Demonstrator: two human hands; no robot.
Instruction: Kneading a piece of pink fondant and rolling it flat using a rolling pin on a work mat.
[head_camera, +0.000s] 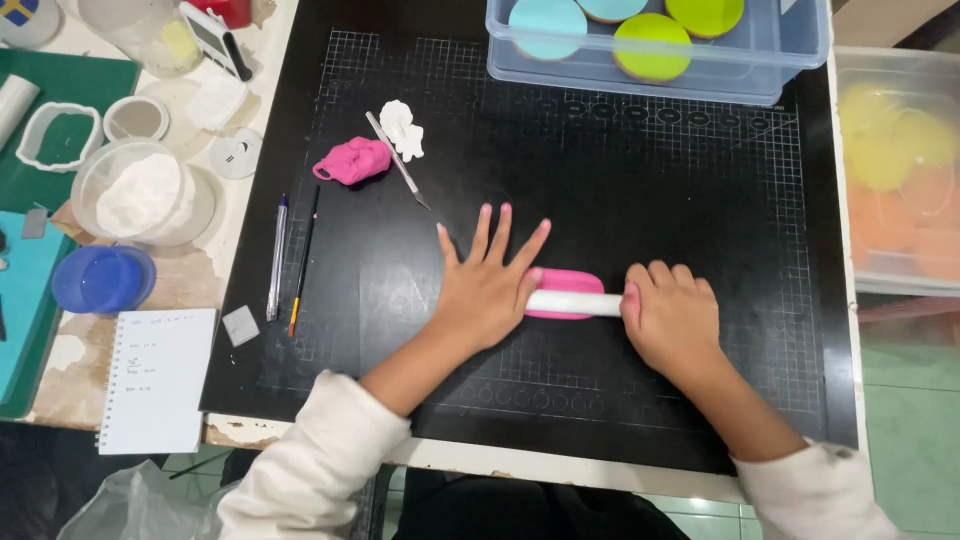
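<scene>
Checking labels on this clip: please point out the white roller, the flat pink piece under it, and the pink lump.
white roller (572, 302), head view, bare middle between the hands
flat pink piece (572, 279), head view, upper edge above roller
pink lump (355, 160), head view, centre

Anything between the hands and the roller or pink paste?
Nothing visible. Both hands, left and right, rest directly on the white roller, which lies across the pink paste on the black mat. The scalpel and pink lump lie apart, up-left.
</scene>
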